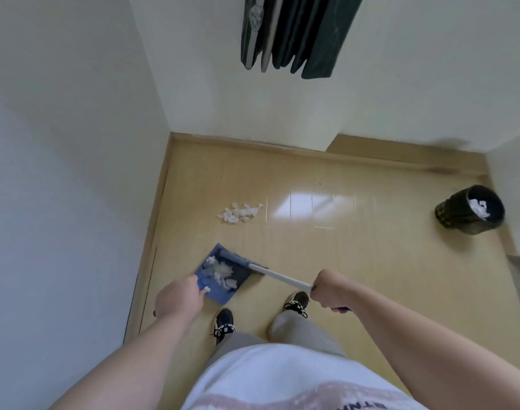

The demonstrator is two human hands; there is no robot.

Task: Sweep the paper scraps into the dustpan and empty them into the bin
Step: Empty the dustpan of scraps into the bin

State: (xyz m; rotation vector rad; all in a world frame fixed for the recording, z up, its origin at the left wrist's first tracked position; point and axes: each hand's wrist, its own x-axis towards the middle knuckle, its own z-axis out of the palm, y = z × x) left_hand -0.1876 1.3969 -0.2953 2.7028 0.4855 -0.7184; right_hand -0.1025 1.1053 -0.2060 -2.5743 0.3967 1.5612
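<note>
Now the blue dustpan [215,291] is held by the left hand [178,297], the brush handle [282,276] gripped by the right hand [329,291]; the pan is best kept level, with the scraps [221,270] pinned.

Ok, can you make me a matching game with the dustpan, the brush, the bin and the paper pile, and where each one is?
Things:
1 dustpan
2 brush
3 bin
4 paper pile

Places:
A loose on the floor ahead
B held by the right hand
C far right, beside the wall
D held by the left hand

Pairs: 1-D, 2-B, 3-C, 4-A.
</note>
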